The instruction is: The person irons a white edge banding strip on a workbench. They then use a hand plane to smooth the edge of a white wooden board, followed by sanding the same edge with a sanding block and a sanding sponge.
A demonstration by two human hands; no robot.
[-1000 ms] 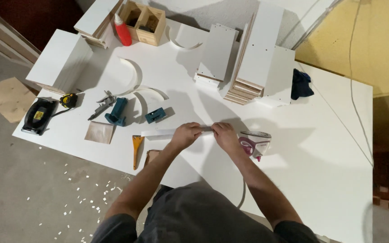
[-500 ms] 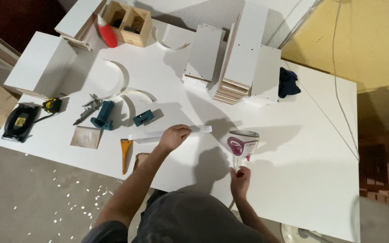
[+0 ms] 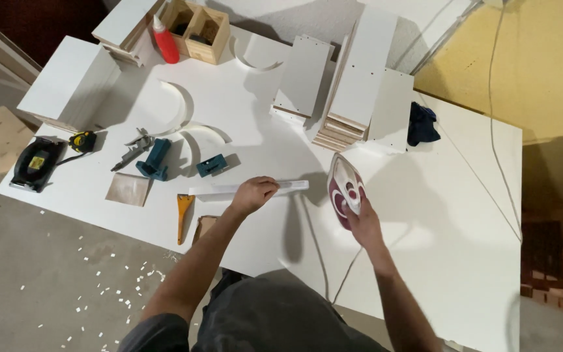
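My left hand (image 3: 253, 193) presses down on a long thin white strip (image 3: 291, 186) that lies flat on the white table (image 3: 451, 248). My right hand (image 3: 364, 223) grips the handle end of a maroon and white clothes iron (image 3: 346, 189), held up just to the right of the strip's end. The iron's cord (image 3: 343, 274) runs down toward my body.
Left of the strip lie an orange scraper (image 3: 183, 212), a sanding sheet (image 3: 128, 189), two blue clamps (image 3: 156, 160), curved white pieces (image 3: 178, 104) and a tape measure (image 3: 83, 140). Stacked white boards (image 3: 360, 85), a wooden box (image 3: 197, 26), a red bottle (image 3: 164, 40) and a dark cloth (image 3: 421, 125) stand behind.
My right hand left the strip, took hold of the iron and lifted it up toward the strip's right end. My left hand stayed on the strip.
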